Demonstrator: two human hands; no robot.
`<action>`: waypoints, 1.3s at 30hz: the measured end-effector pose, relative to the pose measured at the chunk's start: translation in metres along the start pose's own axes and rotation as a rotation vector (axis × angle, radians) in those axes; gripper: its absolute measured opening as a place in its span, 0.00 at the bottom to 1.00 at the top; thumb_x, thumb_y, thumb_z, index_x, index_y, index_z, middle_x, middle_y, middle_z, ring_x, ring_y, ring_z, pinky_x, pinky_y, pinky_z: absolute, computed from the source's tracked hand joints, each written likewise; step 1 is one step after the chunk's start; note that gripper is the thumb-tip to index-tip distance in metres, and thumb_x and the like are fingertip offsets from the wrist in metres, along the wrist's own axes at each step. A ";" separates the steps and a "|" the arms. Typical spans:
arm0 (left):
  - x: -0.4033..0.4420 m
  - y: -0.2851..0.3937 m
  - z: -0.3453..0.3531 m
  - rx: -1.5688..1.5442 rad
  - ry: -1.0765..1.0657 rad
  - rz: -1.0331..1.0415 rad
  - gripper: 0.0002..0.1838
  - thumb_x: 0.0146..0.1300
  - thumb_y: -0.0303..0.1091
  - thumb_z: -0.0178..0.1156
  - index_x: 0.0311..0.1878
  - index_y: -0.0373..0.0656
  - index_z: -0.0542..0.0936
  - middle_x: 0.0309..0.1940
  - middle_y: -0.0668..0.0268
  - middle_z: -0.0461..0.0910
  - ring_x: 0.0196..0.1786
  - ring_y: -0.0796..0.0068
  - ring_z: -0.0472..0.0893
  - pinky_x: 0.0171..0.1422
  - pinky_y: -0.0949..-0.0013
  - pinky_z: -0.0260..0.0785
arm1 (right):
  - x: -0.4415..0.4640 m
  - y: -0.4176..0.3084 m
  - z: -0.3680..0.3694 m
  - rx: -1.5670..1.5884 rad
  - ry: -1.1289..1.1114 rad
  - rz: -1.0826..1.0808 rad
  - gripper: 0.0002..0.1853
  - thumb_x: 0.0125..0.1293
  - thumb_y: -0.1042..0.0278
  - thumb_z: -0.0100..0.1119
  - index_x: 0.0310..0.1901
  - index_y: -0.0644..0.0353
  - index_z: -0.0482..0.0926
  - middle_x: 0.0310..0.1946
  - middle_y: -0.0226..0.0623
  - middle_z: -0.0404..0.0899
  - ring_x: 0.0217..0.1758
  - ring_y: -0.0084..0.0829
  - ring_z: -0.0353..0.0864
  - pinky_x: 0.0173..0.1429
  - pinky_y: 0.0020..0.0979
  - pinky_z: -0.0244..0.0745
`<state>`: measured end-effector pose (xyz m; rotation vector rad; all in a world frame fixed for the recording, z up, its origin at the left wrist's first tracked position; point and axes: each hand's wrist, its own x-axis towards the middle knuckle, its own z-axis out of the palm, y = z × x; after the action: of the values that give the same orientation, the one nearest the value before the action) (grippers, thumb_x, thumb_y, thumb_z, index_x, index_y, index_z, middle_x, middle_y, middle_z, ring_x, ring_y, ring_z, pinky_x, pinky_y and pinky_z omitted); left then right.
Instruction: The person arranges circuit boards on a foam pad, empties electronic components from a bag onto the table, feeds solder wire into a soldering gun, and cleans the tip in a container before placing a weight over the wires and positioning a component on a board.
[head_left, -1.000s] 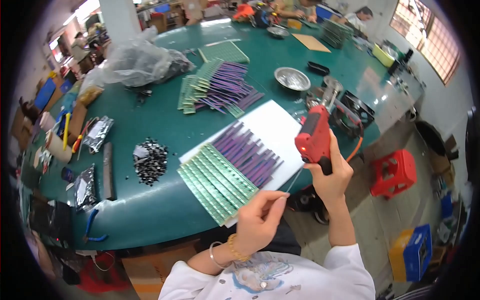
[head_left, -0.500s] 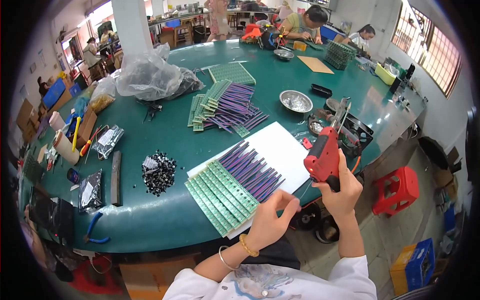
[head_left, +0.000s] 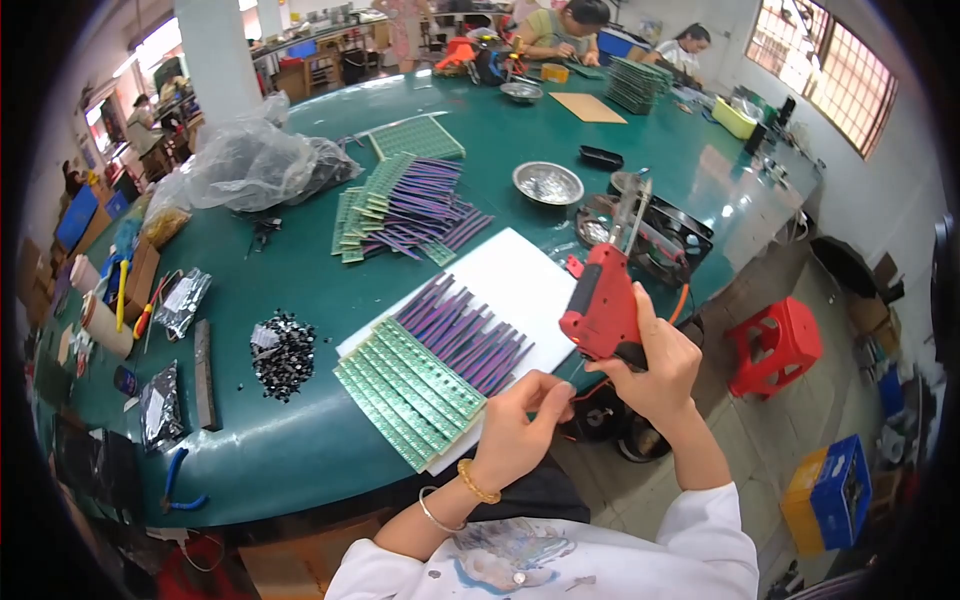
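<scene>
My right hand (head_left: 660,355) is wrapped around the grip of a red and black soldering gun (head_left: 603,305), its metal tip pointing up and away. Just behind and below the gun, my left hand (head_left: 520,420) has its thumb and fingers pinched together; what they hold, if anything, is too thin to make out. Left of that hand lie overlapping strips of green circuit boards (head_left: 405,390) on a white board (head_left: 520,265). Dark purple-blue wires (head_left: 465,330) fan out from the strips' far side.
A heap of small black parts (head_left: 282,355) sits left of the boards. Farther back are more wired boards (head_left: 400,205), a metal bowl (head_left: 548,184) and plastic bags (head_left: 250,165). Blue-handled pliers (head_left: 180,485) lie near the front edge. A red stool (head_left: 775,345) stands right; co-workers sit across the table.
The view has shifted, so the table and its contents appear farther left and slightly higher. My right hand still grips the soldering gun, and my left fingers stay pinched near its rear.
</scene>
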<state>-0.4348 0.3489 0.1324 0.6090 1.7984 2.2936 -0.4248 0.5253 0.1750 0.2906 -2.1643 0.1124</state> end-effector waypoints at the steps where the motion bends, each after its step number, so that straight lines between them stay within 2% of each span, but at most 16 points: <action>1: -0.002 0.003 -0.002 -0.008 -0.016 -0.011 0.11 0.66 0.32 0.55 0.33 0.32 0.76 0.18 0.68 0.76 0.21 0.86 0.73 0.25 0.80 0.65 | -0.001 -0.001 0.000 -0.015 -0.009 0.013 0.47 0.42 0.39 0.69 0.57 0.71 0.70 0.17 0.33 0.71 0.17 0.28 0.70 0.22 0.27 0.66; 4: 0.000 0.013 -0.004 -0.022 -0.042 -0.105 0.11 0.66 0.32 0.56 0.30 0.34 0.76 0.15 0.70 0.74 0.19 0.87 0.71 0.23 0.81 0.61 | -0.008 -0.005 0.001 0.020 -0.050 -0.010 0.47 0.43 0.38 0.68 0.57 0.70 0.71 0.15 0.30 0.67 0.16 0.27 0.68 0.21 0.26 0.64; 7: 0.004 0.017 -0.005 0.061 -0.037 -0.090 0.10 0.65 0.31 0.56 0.30 0.35 0.77 0.14 0.71 0.73 0.18 0.88 0.70 0.21 0.80 0.60 | -0.011 -0.009 0.000 0.034 -0.065 -0.004 0.47 0.43 0.37 0.67 0.57 0.70 0.71 0.14 0.29 0.66 0.15 0.26 0.67 0.20 0.26 0.63; 12: 0.002 0.013 -0.001 0.121 -0.011 -0.109 0.09 0.64 0.30 0.57 0.31 0.34 0.78 0.17 0.65 0.78 0.21 0.83 0.78 0.25 0.80 0.68 | -0.014 -0.007 0.000 0.029 -0.057 -0.012 0.46 0.46 0.36 0.64 0.58 0.69 0.70 0.14 0.29 0.65 0.15 0.26 0.67 0.20 0.26 0.63; 14: -0.002 0.005 0.001 0.167 0.017 0.068 0.09 0.63 0.30 0.58 0.31 0.34 0.78 0.20 0.62 0.81 0.23 0.79 0.81 0.26 0.79 0.71 | -0.016 -0.007 0.000 0.038 -0.070 -0.022 0.46 0.46 0.35 0.64 0.57 0.69 0.71 0.14 0.29 0.65 0.15 0.26 0.67 0.20 0.26 0.63; 17: -0.007 0.007 -0.006 0.162 -0.085 -0.042 0.09 0.63 0.29 0.58 0.30 0.33 0.78 0.20 0.62 0.81 0.24 0.79 0.82 0.26 0.78 0.71 | -0.016 -0.008 0.001 0.067 -0.043 -0.022 0.45 0.47 0.35 0.63 0.57 0.69 0.71 0.14 0.29 0.65 0.15 0.26 0.67 0.21 0.26 0.64; 20: -0.004 0.007 -0.009 0.137 -0.092 -0.125 0.09 0.63 0.30 0.58 0.30 0.33 0.78 0.20 0.62 0.82 0.24 0.79 0.82 0.27 0.78 0.71 | -0.020 -0.009 0.000 0.072 -0.087 -0.019 0.44 0.48 0.36 0.63 0.57 0.69 0.71 0.14 0.30 0.65 0.15 0.26 0.67 0.21 0.26 0.64; 24: -0.003 0.007 -0.008 0.136 -0.091 -0.095 0.09 0.63 0.30 0.58 0.31 0.34 0.79 0.21 0.62 0.82 0.24 0.78 0.82 0.27 0.78 0.72 | -0.020 -0.007 -0.001 0.080 -0.070 -0.033 0.44 0.48 0.36 0.63 0.56 0.70 0.71 0.14 0.30 0.65 0.15 0.27 0.67 0.21 0.26 0.64; 26: -0.006 0.006 -0.005 0.207 -0.076 0.058 0.09 0.63 0.30 0.58 0.33 0.34 0.80 0.21 0.62 0.82 0.24 0.77 0.82 0.27 0.78 0.71 | -0.020 -0.007 -0.003 0.070 -0.093 -0.034 0.45 0.47 0.36 0.63 0.56 0.70 0.71 0.14 0.29 0.65 0.15 0.26 0.67 0.21 0.26 0.64; 29: -0.012 0.015 -0.011 0.354 -0.187 -0.039 0.09 0.63 0.31 0.57 0.32 0.34 0.80 0.21 0.62 0.82 0.24 0.77 0.83 0.27 0.78 0.71 | -0.018 -0.006 -0.004 0.075 -0.061 -0.025 0.45 0.47 0.35 0.63 0.56 0.69 0.71 0.14 0.29 0.65 0.15 0.26 0.67 0.21 0.26 0.65; 39: -0.005 0.008 -0.011 0.243 -0.173 -0.058 0.08 0.62 0.30 0.59 0.32 0.36 0.81 0.20 0.63 0.82 0.22 0.78 0.82 0.26 0.78 0.71 | -0.024 -0.008 -0.003 0.079 -0.102 -0.043 0.45 0.47 0.35 0.63 0.57 0.68 0.71 0.15 0.29 0.66 0.15 0.26 0.68 0.22 0.26 0.66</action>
<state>-0.4337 0.3348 0.1371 0.7558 1.9952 1.9350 -0.4070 0.5218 0.1564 0.3960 -2.2566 0.1614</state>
